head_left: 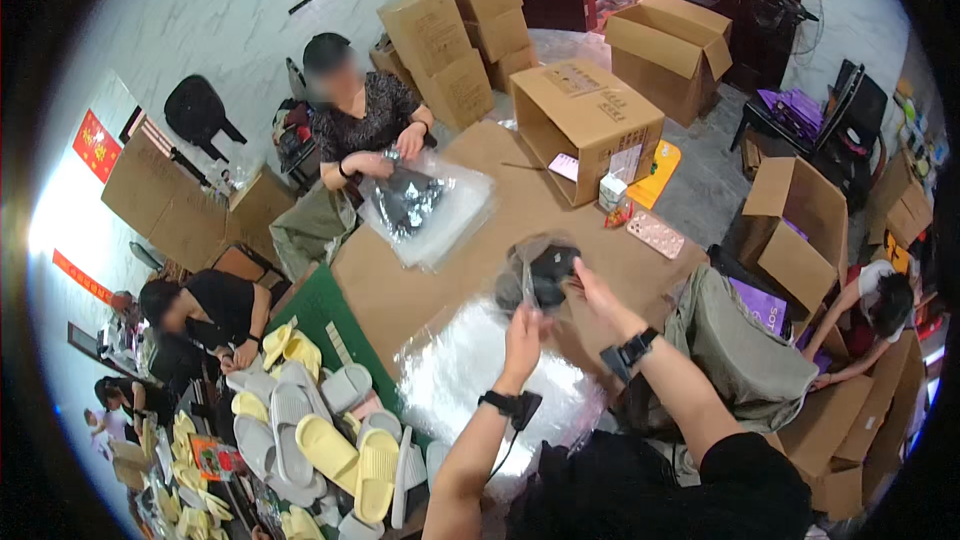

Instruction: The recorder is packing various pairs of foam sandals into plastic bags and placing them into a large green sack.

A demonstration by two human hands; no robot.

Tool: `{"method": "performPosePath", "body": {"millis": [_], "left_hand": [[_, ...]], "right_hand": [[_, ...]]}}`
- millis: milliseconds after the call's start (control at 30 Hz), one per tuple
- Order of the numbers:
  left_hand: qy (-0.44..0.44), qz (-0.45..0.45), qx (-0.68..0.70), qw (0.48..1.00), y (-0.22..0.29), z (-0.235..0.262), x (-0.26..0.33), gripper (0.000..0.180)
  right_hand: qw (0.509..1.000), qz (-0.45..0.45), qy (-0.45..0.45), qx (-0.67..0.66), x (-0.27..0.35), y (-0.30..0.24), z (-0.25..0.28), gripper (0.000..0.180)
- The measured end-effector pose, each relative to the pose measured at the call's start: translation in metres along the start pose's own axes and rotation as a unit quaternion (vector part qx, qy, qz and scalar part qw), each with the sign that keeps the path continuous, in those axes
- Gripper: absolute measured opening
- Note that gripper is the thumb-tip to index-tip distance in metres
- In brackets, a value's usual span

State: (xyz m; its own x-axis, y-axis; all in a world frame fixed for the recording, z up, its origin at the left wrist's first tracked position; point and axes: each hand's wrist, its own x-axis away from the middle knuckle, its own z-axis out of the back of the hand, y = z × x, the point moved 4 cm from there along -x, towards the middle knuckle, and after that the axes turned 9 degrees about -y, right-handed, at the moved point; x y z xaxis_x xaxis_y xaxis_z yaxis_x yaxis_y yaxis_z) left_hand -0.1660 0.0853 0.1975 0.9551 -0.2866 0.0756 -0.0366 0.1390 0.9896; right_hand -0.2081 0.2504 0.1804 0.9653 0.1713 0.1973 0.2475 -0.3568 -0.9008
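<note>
My left hand point(524, 328) and my right hand point(592, 284) are raised over a cardboard-covered table point(520, 202). Together they hold a clear plastic bag with a dark slipper inside point(538, 274); the left grips its lower edge, the right its right side. Below my hands lies a stack of clear plastic bags point(470, 370). Across the table a seated person point(362, 115) handles another clear bag with dark slippers point(412, 202) on a second pile of bags.
Yellow and grey slippers point(320, 435) are heaped at lower left beside a green mat. Open cardboard boxes point(590, 120) stand on and around the table. Other people sit at left point(210, 315) and crouch at right point(880, 305). A grey sack point(745, 350) slumps by my right arm.
</note>
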Motion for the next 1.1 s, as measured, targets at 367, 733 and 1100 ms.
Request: {"method": "performPosePath", "body": {"millis": [367, 733, 1100], "left_hand": [[-0.352, -0.119, 0.065, 0.926, 0.168, -0.092, 0.035, 0.024], [-0.349, 0.126, 0.477, 0.797, 0.038, -0.230, 0.057, 0.017], [-0.537, -0.150, -0.294, 0.776, -0.226, -0.391, 0.042, 0.044]], "right_hand": [[0.532, 0.343, 0.148, 0.760, 0.166, -0.149, 0.019, 0.092], [0.771, -0.008, 0.212, 0.600, 0.421, -0.163, 0.117, 0.036], [0.807, -0.033, 0.347, 0.476, 0.481, -0.098, 0.151, 0.018]]}}
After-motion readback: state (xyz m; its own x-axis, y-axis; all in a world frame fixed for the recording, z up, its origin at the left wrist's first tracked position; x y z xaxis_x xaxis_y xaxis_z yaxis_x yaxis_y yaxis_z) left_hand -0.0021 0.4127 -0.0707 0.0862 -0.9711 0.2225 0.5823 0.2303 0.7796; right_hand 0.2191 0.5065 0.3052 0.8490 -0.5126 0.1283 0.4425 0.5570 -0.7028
